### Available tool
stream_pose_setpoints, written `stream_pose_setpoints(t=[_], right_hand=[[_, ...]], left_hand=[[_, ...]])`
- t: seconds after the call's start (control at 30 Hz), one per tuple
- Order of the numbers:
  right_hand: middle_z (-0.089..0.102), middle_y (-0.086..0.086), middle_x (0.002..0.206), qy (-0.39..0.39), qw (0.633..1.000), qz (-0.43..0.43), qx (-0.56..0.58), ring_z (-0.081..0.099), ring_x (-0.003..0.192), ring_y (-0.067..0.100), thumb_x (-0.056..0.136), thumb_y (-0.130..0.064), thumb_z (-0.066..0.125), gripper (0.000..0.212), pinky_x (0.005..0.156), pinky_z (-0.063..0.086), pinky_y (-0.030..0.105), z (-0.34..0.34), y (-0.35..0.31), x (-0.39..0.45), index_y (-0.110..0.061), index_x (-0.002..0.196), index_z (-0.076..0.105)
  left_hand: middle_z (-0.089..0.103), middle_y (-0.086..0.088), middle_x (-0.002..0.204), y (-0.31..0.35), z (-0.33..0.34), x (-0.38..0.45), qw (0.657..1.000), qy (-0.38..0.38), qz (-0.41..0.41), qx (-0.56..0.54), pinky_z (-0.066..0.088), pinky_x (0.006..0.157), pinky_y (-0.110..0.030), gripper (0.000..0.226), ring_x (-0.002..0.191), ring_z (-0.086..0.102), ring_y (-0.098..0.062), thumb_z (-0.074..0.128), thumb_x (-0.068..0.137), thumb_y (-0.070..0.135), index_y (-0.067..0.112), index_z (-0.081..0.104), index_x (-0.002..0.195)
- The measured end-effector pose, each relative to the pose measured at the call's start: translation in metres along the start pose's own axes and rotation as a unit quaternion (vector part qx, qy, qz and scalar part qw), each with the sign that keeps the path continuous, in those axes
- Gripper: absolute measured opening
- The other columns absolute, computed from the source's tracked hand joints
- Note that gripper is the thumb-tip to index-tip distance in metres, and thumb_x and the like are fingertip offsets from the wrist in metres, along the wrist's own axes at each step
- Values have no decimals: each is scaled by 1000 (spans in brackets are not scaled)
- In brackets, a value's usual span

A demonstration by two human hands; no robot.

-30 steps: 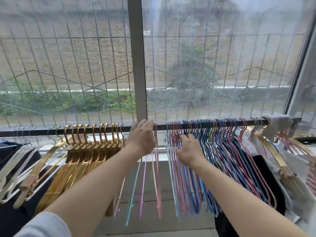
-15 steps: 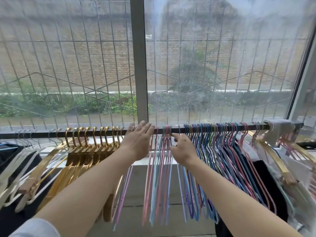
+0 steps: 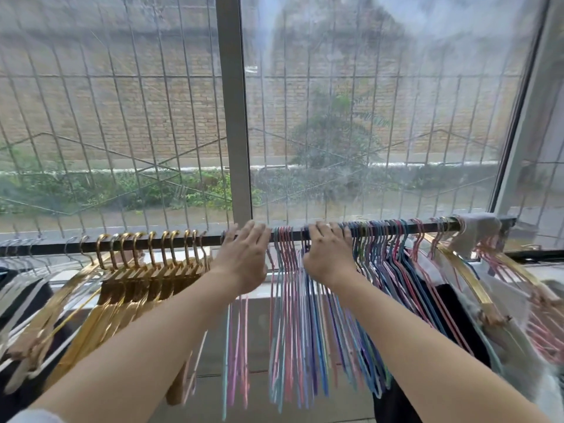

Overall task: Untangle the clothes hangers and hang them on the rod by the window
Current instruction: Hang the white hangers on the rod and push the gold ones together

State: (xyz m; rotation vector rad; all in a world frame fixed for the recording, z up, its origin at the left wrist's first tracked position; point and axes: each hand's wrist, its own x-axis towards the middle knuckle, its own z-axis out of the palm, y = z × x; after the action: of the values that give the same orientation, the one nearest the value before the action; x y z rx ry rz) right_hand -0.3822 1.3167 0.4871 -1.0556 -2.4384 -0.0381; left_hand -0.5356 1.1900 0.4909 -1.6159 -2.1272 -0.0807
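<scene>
Rod [image 3: 421,223]: dark bar across the window, carrying all hangers in view.

Gold hangers [image 3: 146,264]: a tight row left of centre, hooks over the rod.

Coloured hangers [image 3: 293,300]: thin pink, blue and purple wire, hung from centre to right; a few hang apart, just below the left hand.

Left hand [image 3: 244,254]: fingers straight, resting at the rod; grip open, holding nothing.

Right hand [image 3: 328,254]: knuckles up among the coloured hooks, fingertips hidden over the rod; whether the grip closes on a hook cannot be told.

Dark cloth [image 3: 451,306]: hangs behind the right-hand hangers.

Risks, as judged: thin wires packed this close may catch on one another, so sliding one group could drag its neighbours. A sideways push against a snagged hook could lift it off the rod and drop it.
</scene>
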Motion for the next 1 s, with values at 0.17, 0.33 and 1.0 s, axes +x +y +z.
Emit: stream_pose_setpoints(t=[0.17, 0.33, 1.0], right_hand=[[22, 0, 166, -27, 999, -23, 18, 10, 154, 24, 94, -22, 46, 72, 126, 4, 50, -11, 33, 5, -22, 160, 19], [7, 0, 169, -47, 996, -52, -50, -2, 156, 26, 95, -17, 47, 78, 125, -2, 51, -9, 59, -1, -22, 162, 7], [7, 13, 167, 1, 999, 31, 15, -2, 155, 32, 90, -20, 52, 82, 126, -4, 40, -1, 70, 2, -11, 159, 9]], left_hand=[[-8, -5, 170, 24, 4, 18, 999, -36, 34, -1, 0, 127, -48, 81, 156, -7, -21, 40, 99, 30, 13, -10, 161], [17, -9, 168, 7, -1, 13, 996, -15, 22, 84, 3, 125, -54, 71, 154, 19, -23, 38, 99, 27, 10, 8, 161], [12, -9, 169, 8, 5, 13, 998, -3, 26, 60, -5, 126, -49, 76, 157, 8, -22, 38, 97, 32, 10, 3, 161]])
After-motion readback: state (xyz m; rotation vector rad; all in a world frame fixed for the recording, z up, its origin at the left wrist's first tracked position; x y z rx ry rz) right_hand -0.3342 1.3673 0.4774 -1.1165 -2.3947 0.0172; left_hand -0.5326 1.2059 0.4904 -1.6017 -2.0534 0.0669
